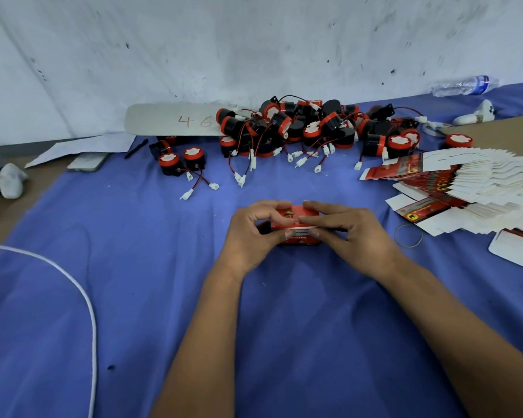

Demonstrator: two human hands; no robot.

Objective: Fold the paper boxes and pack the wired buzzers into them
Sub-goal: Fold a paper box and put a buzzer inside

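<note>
Box (pixel 296 226) being closed: left hand (pixel 251 233) and right hand (pixel 354 233) both gripping it, pinching flap. Next: tucking flap in, probably.

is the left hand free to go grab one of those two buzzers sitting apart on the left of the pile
Probably not yet. The left hand has its grip on the red box, as does the right hand. The two buzzers lie ahead on bare blue cloth, nothing blocking once it lets go.
</note>
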